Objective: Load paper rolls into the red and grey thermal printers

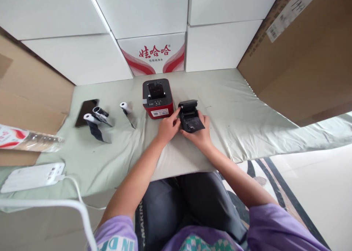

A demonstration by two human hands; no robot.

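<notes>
A small black portable printer (189, 116) with its lid raised rests near the middle of the cloth-covered table. A dark strip of paper or film lies over its near right side. My right hand (202, 133) is closed around its right and near sides. On its left, my left hand (168, 127) is curled against the body, the index finger reaching up to the lid's hinge side. Just beyond my left hand stands a red and black desktop printer (158, 98) with a dark glossy strip on top.
Paper rolls with dark tails, one (125, 106) alone and two (95, 122) together, lie left beside a phone (86, 111). A power bank (34, 177) with a white cable and wrapped bottles (30, 139) are further left. White boxes (154, 54) and a cardboard carton (302, 56) border the table.
</notes>
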